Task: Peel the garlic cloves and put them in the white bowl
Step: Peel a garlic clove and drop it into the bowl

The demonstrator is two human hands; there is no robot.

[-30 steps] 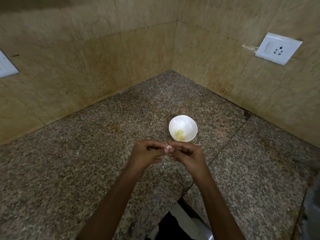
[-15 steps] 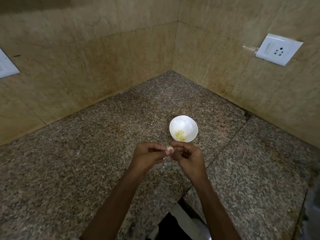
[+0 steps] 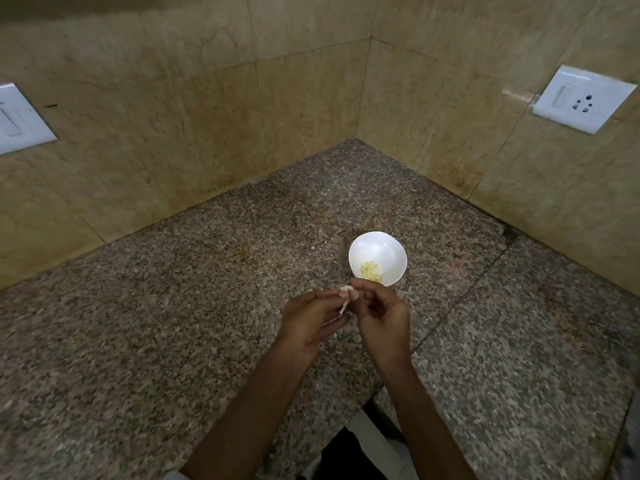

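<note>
Tiled beige walls meet in a corner behind a speckled granite worktop [image 3: 173, 323]. On the left wall sits a white switch plate [image 3: 19, 121]; nothing on it can be read.

Low in the middle, the left hand [image 3: 310, 323] has its fingers curled and pinches the near end of a garlic clove [image 3: 346, 289] between forefinger and thumb. A moment ago both hands were pressed knuckle to knuckle with the clove almost hidden between them. Now they have drawn slightly apart, and a pale strip of skin [image 3: 343, 308] hangs loose below the clove. I take this to mean the peel has started to lift but is not yet off, so the clove is not ready to drop.

The right hand [image 3: 381, 317] pinches the clove's other end with its fingertips, the remaining fingers curled in. Which hand is pulling the strip I cannot tell.

Just beyond the right hand's fingertips stands the white bowl [image 3: 377, 242], in the same spot as before, with a small heap of yellowish peeled garlic [image 3: 371, 270] at its bottom.

On the right wall is a white socket plate [image 3: 583, 98], with a rocker switch and pin holes but no legible label. The bowl carries no marking either.
</note>
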